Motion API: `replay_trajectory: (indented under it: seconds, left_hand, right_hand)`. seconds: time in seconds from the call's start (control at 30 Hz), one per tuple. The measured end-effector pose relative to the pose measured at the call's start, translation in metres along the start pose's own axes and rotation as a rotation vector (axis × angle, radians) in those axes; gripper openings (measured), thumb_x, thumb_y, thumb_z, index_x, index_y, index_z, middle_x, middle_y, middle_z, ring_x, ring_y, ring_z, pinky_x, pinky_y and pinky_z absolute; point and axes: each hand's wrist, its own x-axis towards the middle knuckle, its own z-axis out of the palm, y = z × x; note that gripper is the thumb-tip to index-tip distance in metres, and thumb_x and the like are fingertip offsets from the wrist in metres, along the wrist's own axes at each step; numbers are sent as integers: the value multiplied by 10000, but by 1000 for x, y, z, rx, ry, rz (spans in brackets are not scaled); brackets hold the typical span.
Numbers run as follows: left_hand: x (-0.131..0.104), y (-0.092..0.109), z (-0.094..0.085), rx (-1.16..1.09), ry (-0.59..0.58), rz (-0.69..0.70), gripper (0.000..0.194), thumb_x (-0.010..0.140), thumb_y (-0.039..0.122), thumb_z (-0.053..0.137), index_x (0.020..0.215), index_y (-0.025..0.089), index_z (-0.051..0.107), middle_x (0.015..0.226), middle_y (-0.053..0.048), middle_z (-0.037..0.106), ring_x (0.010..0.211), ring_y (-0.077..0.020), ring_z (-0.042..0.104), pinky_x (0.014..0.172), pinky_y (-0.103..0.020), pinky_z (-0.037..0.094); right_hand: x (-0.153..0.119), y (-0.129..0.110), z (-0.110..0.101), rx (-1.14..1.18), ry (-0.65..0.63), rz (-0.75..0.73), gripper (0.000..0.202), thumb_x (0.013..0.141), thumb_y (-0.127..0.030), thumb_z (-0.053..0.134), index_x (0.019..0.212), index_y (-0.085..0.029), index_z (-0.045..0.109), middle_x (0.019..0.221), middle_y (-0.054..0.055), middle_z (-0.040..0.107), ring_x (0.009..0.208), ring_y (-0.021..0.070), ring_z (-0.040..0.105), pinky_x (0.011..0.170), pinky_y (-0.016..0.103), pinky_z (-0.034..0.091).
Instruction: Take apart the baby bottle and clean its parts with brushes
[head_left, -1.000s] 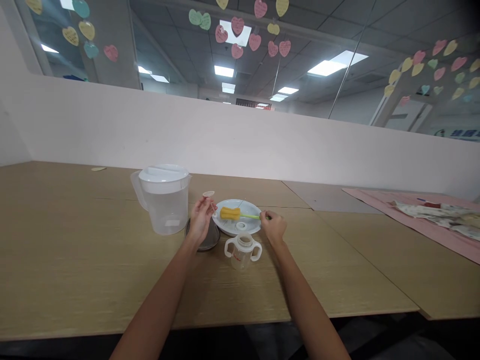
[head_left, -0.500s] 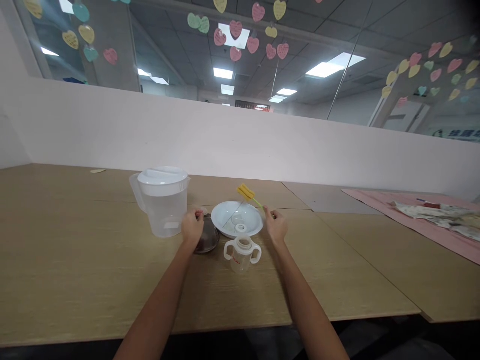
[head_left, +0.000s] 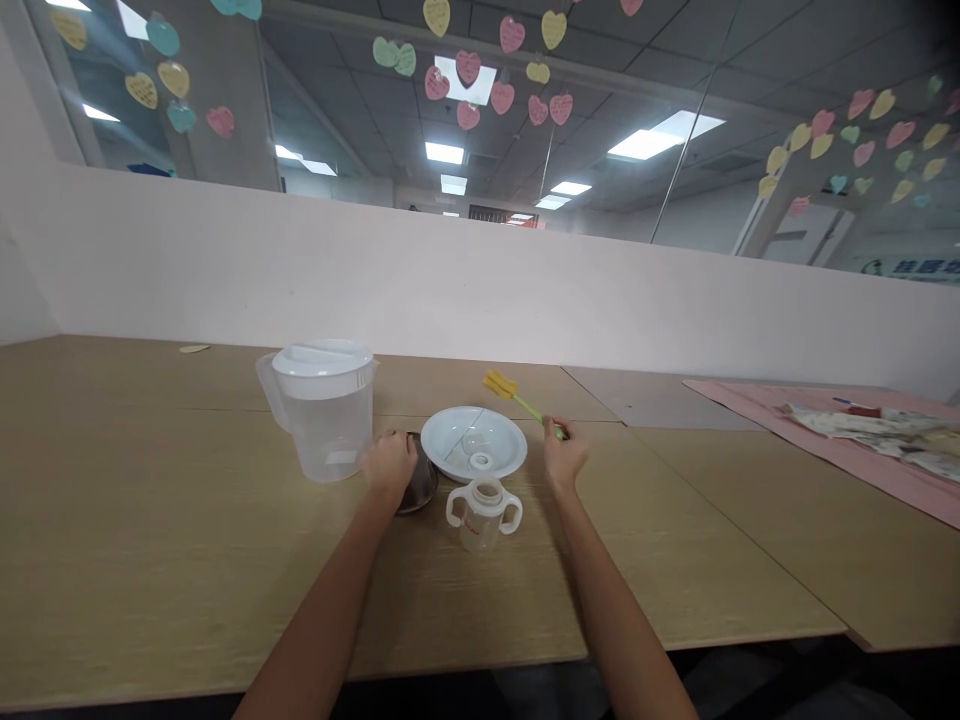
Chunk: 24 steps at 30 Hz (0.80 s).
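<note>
In my right hand (head_left: 564, 460) is the green handle of a bottle brush (head_left: 501, 384). Its yellow sponge head points left, above the table behind the white bowl. My left hand (head_left: 390, 466) is over a dark metal bowl (head_left: 420, 485), fingers curled downward and closed; whatever they hold is hidden. Between my hands sits the white bowl (head_left: 442, 425) with a white ring (head_left: 481, 461) and a thin clear piece in it. A clear baby bottle (head_left: 481, 520) with two white side handles stands upright in front, its top uncovered.
A clear plastic pitcher (head_left: 330, 430) with a white lid stands left of my left hand. At the far right, a pink cloth (head_left: 727, 400) carries crumpled fabric (head_left: 855, 425). A pale flat piece (head_left: 194, 349) lies at the back left, near the white wall (head_left: 450, 290).
My left hand has turned down over the dark bowl; the small translucent piece at its fingertips is now out of sight. My right hand has moved slightly right and down with the brush.
</note>
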Motion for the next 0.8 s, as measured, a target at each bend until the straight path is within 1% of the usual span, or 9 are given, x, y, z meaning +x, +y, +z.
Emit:
replay_trajectory:
  seconds: [0.1,0.17,0.23,0.3,0.4,0.57,0.67,0.73,0.8]
  left_hand:
    - [-4,14,-5,-104,146,177,282,849,296,415,852,185,675,864,-138,661,865,-262,593,730,-319,404]
    - [-5,26,-7,-183,153,274,263,846,284,431,875,192,676,902,-130,666,888,-255,585,774,-319,402]
    - [-2,38,-7,-220,59,332,240,826,257,457,885,193,681,917,-126,671,907,-259,580,820,-333,400]
    - [6,50,-4,-227,-89,361,232,794,231,493,919,190,684,949,-126,674,949,-264,572,872,-347,390]
    - [21,62,6,-228,-239,373,253,727,234,561,943,195,687,988,-115,678,968,-255,574,881,-334,399]
    - [36,74,22,-229,-339,397,201,583,201,663,779,195,708,869,-124,696,898,-264,599,835,-329,421]
    - [34,75,19,-230,-331,405,268,570,139,657,829,184,706,933,-150,686,965,-294,577,891,-376,391]
    - [27,70,11,-228,-293,402,350,622,138,627,965,184,680,1050,-155,657,1038,-301,543,948,-406,346]
    - [18,59,1,-230,-222,388,403,721,191,567,1121,177,610,1154,-160,609,1096,-303,505,986,-435,303]
  right_hand:
    - [3,1,5,375,23,148,416,616,-492,673,816,-128,653,684,18,615,505,108,504,504,252,403]
    - [4,2,8,572,22,253,402,555,-448,739,779,-136,621,617,-25,573,487,87,492,491,236,426]
    - [5,1,9,705,5,339,373,519,-385,778,731,-147,585,563,-56,537,480,73,484,488,219,443]
    - [5,1,9,799,-22,398,349,516,-333,790,708,-153,563,542,-71,523,472,61,478,478,201,450]
    - [5,0,9,885,-77,446,299,558,-284,779,695,-156,546,520,-91,496,451,45,463,466,176,451]
    - [8,3,9,894,-189,451,261,694,-292,701,634,-186,470,469,-109,415,405,35,420,425,150,432]
    - [11,6,7,882,-216,423,259,738,-323,661,637,-196,458,455,-107,401,387,38,410,400,147,419]
    - [12,8,6,876,-230,408,259,758,-350,638,644,-199,461,446,-105,401,374,39,400,387,148,412]
    - [12,9,7,869,-250,390,264,773,-384,614,650,-200,468,436,-103,399,362,42,392,374,151,405]
